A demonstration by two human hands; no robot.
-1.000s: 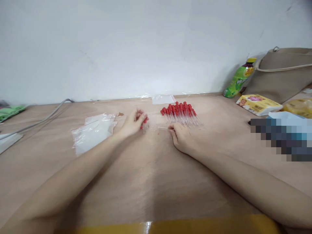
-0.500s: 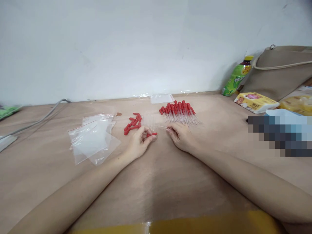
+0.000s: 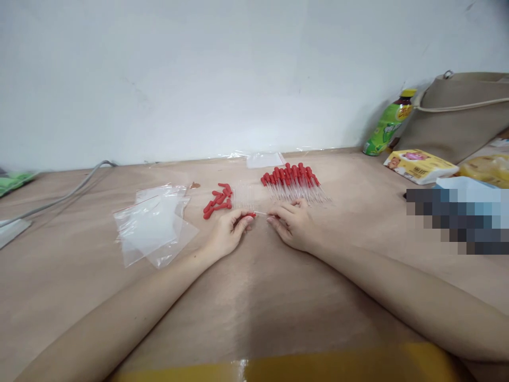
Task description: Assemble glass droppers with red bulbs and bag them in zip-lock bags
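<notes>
Tape [image 3: 318,366], yellow, runs along near edge of the table [image 3: 246,297], which is covered w/ brown paper. Both forearms reach fwd from the bottom corners and meet near mid-table.

Left hand [image 3: 228,233] rests on the surface, fingers curled, thumb & forefinger pinched shut on a red bulb [image 3: 250,215]. Right hand [image 3: 292,225] sits just beside it, fingertips pinched on a thin clear tube [image 3: 261,213], which lies roughly level btw the two hands. Tube's left end meets the bulb; can't tell if it's seated inside or just touching.

Just beyond left hand: small heap of loose bulbs [image 3: 217,200], approx a dozen, on the table. Right of those, a faint cluster of clear tubes [image 3: 243,196], hard to make out against the paper. Just beyond right hand: neat row of finished droppers [image 3: 292,183], red ends pointing away, glass tips toward the person.

Left of the hands, well apart: stack of clear zip bags [image 3: 153,225], red-striped tops. Another bag [image 3: 264,159] lies at the far edge by the wall [image 3: 199,74].

Far left: grey cable [image 3: 67,193], sth green [image 3: 14,180] at frame edge. Far right: green bottle [image 3: 387,127] leaning by a tan bag [image 3: 457,122], tissue pack [image 3: 419,165] in front, yellow wrapper [image 3: 487,170] beside it.
</notes>
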